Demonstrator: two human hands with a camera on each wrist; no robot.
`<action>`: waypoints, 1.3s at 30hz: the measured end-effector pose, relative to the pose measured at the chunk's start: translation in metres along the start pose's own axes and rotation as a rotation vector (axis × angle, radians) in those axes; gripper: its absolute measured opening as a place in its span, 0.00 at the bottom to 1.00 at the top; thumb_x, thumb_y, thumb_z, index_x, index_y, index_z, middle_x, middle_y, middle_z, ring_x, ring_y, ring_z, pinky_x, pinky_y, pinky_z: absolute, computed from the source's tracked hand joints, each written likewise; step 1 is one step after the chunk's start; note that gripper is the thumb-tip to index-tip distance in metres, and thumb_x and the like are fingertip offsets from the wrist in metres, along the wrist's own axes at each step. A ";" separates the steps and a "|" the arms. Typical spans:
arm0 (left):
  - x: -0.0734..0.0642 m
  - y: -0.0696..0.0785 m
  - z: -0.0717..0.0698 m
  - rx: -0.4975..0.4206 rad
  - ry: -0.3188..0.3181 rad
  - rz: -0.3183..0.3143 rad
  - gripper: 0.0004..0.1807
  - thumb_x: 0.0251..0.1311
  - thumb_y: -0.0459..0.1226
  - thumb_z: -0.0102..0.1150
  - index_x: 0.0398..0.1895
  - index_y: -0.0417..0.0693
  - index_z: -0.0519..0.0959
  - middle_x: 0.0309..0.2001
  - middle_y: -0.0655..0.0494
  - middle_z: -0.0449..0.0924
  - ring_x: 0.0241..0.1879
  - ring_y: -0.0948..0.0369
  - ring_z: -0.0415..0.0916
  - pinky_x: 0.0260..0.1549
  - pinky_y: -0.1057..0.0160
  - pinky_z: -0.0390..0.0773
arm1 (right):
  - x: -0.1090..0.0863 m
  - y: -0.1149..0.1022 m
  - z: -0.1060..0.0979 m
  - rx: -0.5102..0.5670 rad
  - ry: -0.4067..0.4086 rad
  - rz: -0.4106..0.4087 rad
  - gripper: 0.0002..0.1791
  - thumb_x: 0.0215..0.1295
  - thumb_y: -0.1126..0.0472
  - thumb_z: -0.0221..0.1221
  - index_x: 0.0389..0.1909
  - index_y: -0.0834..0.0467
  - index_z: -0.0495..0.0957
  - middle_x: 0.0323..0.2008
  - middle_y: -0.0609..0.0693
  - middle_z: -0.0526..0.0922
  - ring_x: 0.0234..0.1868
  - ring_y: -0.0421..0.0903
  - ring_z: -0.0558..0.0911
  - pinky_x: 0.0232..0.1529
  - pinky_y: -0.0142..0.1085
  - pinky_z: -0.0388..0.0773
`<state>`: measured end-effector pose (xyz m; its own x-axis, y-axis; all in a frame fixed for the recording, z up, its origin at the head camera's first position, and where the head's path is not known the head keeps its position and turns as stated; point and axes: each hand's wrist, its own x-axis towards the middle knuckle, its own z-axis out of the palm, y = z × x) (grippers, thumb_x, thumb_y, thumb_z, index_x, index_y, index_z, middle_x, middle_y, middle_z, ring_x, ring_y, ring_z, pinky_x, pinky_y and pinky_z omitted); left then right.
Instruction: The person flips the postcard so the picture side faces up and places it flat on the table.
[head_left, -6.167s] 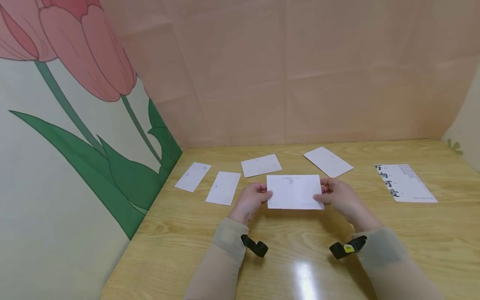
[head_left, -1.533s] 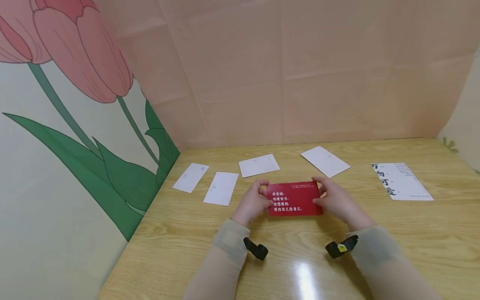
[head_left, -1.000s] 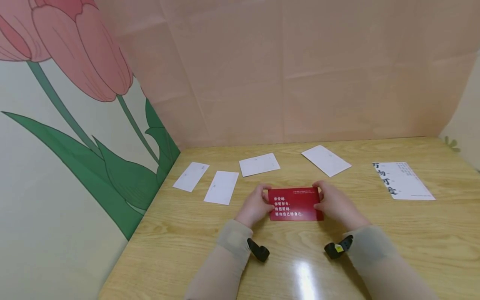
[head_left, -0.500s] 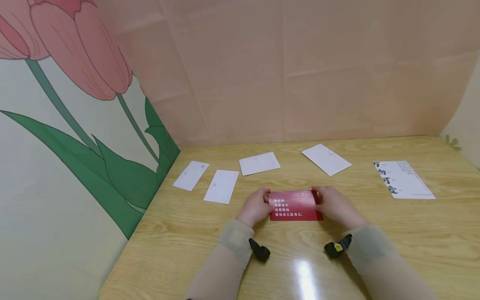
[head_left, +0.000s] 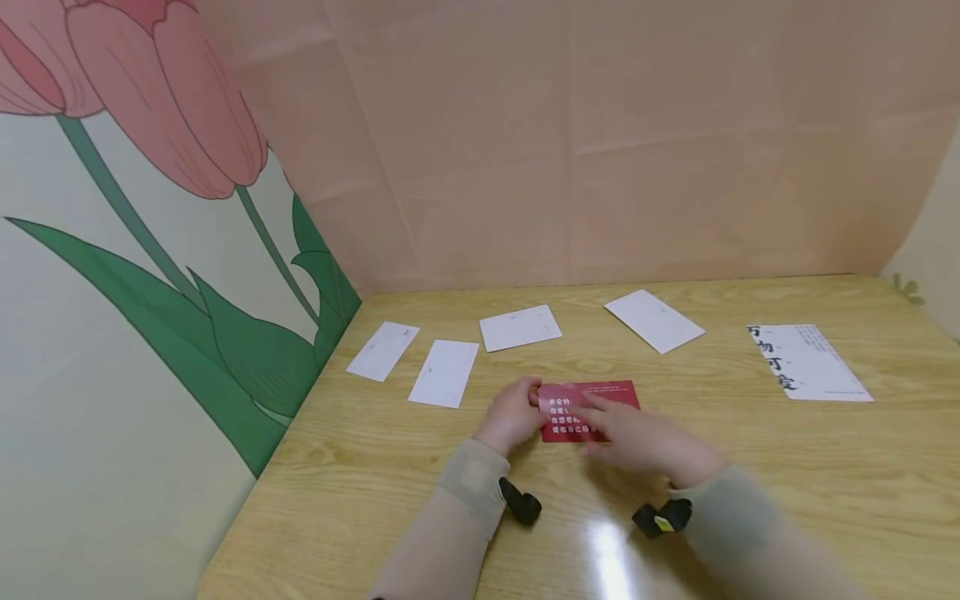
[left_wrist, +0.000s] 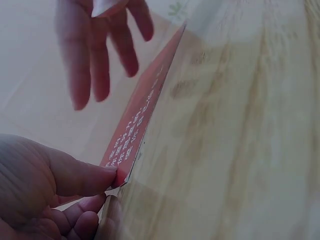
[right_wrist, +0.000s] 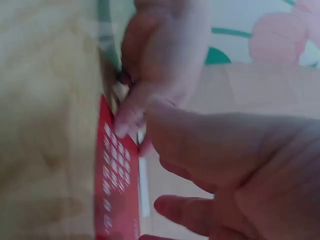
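Note:
A red postcard [head_left: 619, 397] with white printed characters lies low over the table in the middle of the head view. My left hand [head_left: 512, 417] pinches its left edge; in the left wrist view the thumb [left_wrist: 85, 176] is on the printed face and the fingers are curled beneath. My right hand [head_left: 637, 435], blurred, reaches across the card from the right with its fingers extended. In the left wrist view the right fingers [left_wrist: 100, 65] hang above the card, apart from it. The right wrist view shows the left hand [right_wrist: 160, 60] at the card's far end.
Several white cards lie along the back of the wooden table [head_left: 337, 500]: one far left [head_left: 383, 352], one beside it [head_left: 444, 373], one in the middle [head_left: 521, 328] and one right of centre [head_left: 654, 321]. A larger card with black characters [head_left: 813, 363] lies at the right.
The postcard first showed its white side between both hands; it now shows red and has come lower. My right hand has let go of the right edge and moved left over the card.

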<state>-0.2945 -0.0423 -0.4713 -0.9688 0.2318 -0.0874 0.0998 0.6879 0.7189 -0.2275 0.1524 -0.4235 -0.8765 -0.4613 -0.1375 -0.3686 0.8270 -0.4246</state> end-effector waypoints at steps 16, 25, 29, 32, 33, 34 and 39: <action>-0.001 0.004 -0.001 0.088 -0.005 -0.004 0.29 0.57 0.39 0.65 0.64 0.50 0.71 0.40 0.60 0.72 0.40 0.62 0.68 0.43 0.60 0.71 | 0.001 -0.006 0.011 -0.037 -0.121 0.056 0.34 0.60 0.44 0.63 0.65 0.56 0.72 0.69 0.65 0.61 0.68 0.69 0.56 0.60 0.68 0.56; -0.003 0.006 -0.002 0.073 -0.002 0.017 0.28 0.58 0.40 0.64 0.63 0.49 0.72 0.41 0.57 0.74 0.41 0.61 0.69 0.44 0.59 0.72 | 0.002 -0.003 0.011 -0.032 -0.111 0.048 0.34 0.59 0.44 0.63 0.64 0.55 0.73 0.69 0.64 0.61 0.68 0.68 0.58 0.60 0.67 0.57; -0.004 0.006 -0.005 0.037 -0.018 0.022 0.28 0.59 0.42 0.63 0.64 0.49 0.71 0.45 0.55 0.74 0.45 0.60 0.70 0.48 0.58 0.72 | 0.002 -0.001 0.013 -0.043 -0.108 0.045 0.34 0.59 0.43 0.63 0.64 0.55 0.72 0.69 0.64 0.62 0.68 0.69 0.58 0.59 0.67 0.58; -0.005 0.005 -0.011 0.016 -0.035 0.018 0.28 0.60 0.42 0.62 0.64 0.49 0.71 0.48 0.54 0.74 0.48 0.59 0.70 0.50 0.56 0.72 | -0.001 0.001 0.015 -0.049 -0.104 0.055 0.35 0.59 0.43 0.63 0.64 0.55 0.72 0.69 0.63 0.62 0.68 0.68 0.58 0.59 0.66 0.58; -0.007 0.005 -0.014 0.016 -0.040 0.013 0.27 0.61 0.42 0.62 0.64 0.49 0.71 0.49 0.53 0.74 0.49 0.58 0.70 0.50 0.56 0.71 | -0.003 0.003 0.016 -0.047 -0.100 0.064 0.35 0.58 0.44 0.64 0.65 0.55 0.72 0.69 0.63 0.62 0.68 0.68 0.58 0.60 0.66 0.59; -0.008 0.005 -0.018 0.022 -0.041 0.014 0.27 0.61 0.42 0.62 0.64 0.49 0.71 0.50 0.53 0.73 0.49 0.57 0.70 0.51 0.56 0.71 | -0.005 0.005 0.016 -0.048 -0.093 0.070 0.35 0.58 0.44 0.64 0.65 0.54 0.72 0.69 0.62 0.63 0.69 0.67 0.58 0.60 0.66 0.59; -0.015 -0.003 -0.037 0.110 -0.017 0.022 0.27 0.61 0.43 0.61 0.64 0.48 0.71 0.53 0.50 0.73 0.53 0.54 0.69 0.53 0.53 0.69 | -0.022 0.022 0.015 -0.058 -0.053 0.073 0.36 0.55 0.43 0.66 0.64 0.54 0.73 0.67 0.62 0.65 0.68 0.67 0.60 0.59 0.64 0.62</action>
<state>-0.2883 -0.0738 -0.4468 -0.9622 0.2588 -0.0848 0.1462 0.7535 0.6410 -0.2114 0.1756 -0.4435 -0.8849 -0.4139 -0.2137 -0.3227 0.8755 -0.3597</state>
